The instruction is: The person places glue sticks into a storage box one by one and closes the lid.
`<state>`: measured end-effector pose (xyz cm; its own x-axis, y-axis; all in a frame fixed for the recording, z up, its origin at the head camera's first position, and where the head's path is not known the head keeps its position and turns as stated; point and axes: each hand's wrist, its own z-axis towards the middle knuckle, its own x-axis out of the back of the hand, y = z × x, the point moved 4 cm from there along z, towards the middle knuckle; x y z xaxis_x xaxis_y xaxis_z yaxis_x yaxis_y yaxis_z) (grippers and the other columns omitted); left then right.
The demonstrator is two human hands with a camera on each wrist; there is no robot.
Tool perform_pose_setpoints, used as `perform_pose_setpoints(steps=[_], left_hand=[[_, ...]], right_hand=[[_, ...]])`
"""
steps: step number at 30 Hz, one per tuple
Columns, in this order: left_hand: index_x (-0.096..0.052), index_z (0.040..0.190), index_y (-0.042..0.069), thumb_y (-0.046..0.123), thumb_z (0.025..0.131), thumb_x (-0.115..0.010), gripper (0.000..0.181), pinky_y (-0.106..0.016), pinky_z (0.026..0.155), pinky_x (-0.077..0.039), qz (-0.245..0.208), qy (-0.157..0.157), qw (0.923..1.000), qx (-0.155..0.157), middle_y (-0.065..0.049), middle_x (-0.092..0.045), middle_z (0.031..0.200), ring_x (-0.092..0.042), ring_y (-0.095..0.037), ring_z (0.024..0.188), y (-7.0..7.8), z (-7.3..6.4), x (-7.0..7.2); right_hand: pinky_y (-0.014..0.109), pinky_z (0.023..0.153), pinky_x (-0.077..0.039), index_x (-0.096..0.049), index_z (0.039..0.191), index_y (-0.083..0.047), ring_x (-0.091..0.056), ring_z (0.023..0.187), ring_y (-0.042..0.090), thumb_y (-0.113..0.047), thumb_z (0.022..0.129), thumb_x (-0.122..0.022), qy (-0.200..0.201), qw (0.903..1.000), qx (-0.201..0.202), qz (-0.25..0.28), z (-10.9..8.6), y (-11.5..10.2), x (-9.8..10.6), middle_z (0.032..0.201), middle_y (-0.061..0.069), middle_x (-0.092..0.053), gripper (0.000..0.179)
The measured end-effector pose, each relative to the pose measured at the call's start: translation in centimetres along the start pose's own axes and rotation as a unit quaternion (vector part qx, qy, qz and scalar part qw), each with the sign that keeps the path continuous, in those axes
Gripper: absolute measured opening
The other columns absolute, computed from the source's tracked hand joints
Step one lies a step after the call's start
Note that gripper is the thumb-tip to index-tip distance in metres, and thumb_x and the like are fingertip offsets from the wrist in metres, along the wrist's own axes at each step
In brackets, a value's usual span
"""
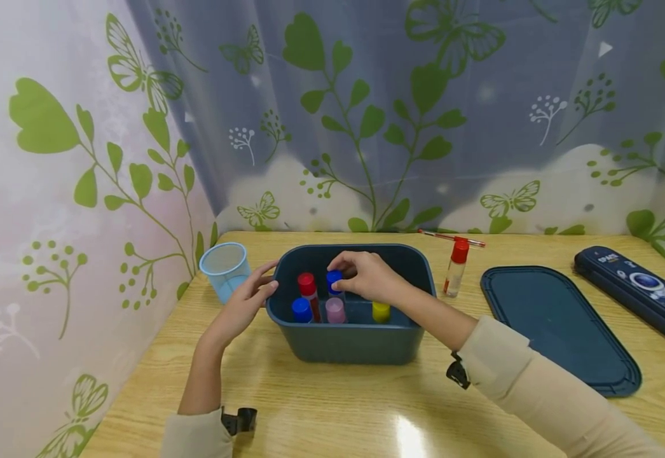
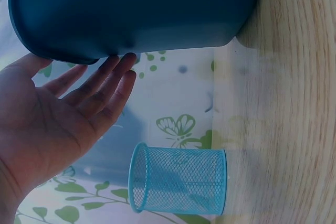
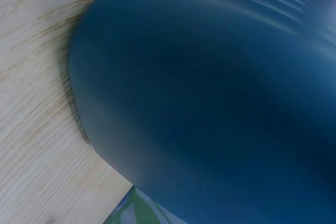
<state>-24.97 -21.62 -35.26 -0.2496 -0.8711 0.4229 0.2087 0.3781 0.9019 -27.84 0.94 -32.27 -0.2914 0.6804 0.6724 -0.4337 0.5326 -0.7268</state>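
Note:
A dark blue-green plastic bin (image 1: 349, 343) stands on the table with several capped bottles inside. My right hand (image 1: 367, 277) reaches into it and pinches the blue cap of a small bottle (image 1: 334, 280) between thumb and fingers. Around that one are a red-capped bottle (image 1: 306, 284), another blue-capped bottle (image 1: 302, 310), a pink-capped bottle (image 1: 335, 310) and a yellow-capped bottle (image 1: 381, 312). Fairly straight fingers of my left hand (image 1: 245, 306) rest at the bin's left rim; the left wrist view shows their tips against its outer wall. The bin's side hides my right hand in the right wrist view.
Left of the bin stands a light-blue mesh cup (image 1: 226, 270). To the right are a red-capped clear bottle (image 1: 456, 267), a red pen (image 1: 441, 236), a dark lid (image 1: 555, 327) lying flat and a dark pencil case (image 1: 641, 296). A patterned curtain (image 1: 390, 127) hangs behind the table.

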Motion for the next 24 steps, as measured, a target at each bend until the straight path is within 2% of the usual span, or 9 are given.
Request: perform_pose_setpoints(steps=[10, 12, 17, 24], left_hand=[[-0.028, 0.144, 0.012, 0.032, 0.099, -0.043, 0.052, -0.048, 0.093, -0.038, 0.002, -0.002, 1.0, 0.001, -0.023, -0.039, 0.135, -0.042, -0.034, 0.119, -0.02, 0.05, -0.04], [-0.027, 0.145, 0.01, 0.029, 0.1, -0.042, 0.051, -0.048, 0.093, -0.038, -0.001, -0.004, 1.0, 0.002, -0.024, -0.038, 0.135, -0.041, -0.035, 0.12, 0.42, -0.09, -0.11], [-0.027, 0.145, 0.011, 0.029, 0.099, -0.042, 0.051, -0.047, 0.093, -0.039, -0.002, -0.003, 1.0, 0.002, -0.024, -0.039, 0.135, -0.042, -0.034, 0.119, 0.71, -0.18, -0.18], [-0.028, 0.145, 0.013, 0.031, 0.099, -0.043, 0.052, -0.048, 0.093, -0.038, -0.002, -0.002, 1.0, 0.0, -0.023, -0.039, 0.135, -0.042, -0.033, 0.119, 0.32, -0.04, -0.11]], right_hand=[[0.028, 0.079, -0.048, -0.062, 0.107, -0.006, -0.06, 0.093, 0.018, -0.013, 0.084, -0.069, -0.011, 0.9997, 0.008, -0.019, 0.04, 0.01, -0.22, 0.099, 0.004, -0.062, 0.025], [0.028, 0.079, -0.048, -0.062, 0.107, -0.006, -0.06, 0.094, 0.018, -0.014, 0.084, -0.069, -0.013, 0.9997, 0.007, -0.017, 0.06, 0.06, -0.21, 0.101, 0.004, -0.062, 0.025], [0.028, 0.08, -0.048, -0.062, 0.11, -0.006, -0.06, 0.096, 0.019, -0.015, 0.086, -0.067, -0.018, 0.9998, 0.006, -0.012, 0.01, 0.12, -0.09, 0.104, 0.005, -0.062, 0.026], [0.028, 0.079, -0.048, -0.061, 0.11, -0.006, -0.06, 0.096, 0.019, -0.014, 0.086, -0.066, -0.018, 0.9998, 0.003, -0.011, 0.08, 0.15, -0.02, 0.105, 0.005, -0.061, 0.026]])
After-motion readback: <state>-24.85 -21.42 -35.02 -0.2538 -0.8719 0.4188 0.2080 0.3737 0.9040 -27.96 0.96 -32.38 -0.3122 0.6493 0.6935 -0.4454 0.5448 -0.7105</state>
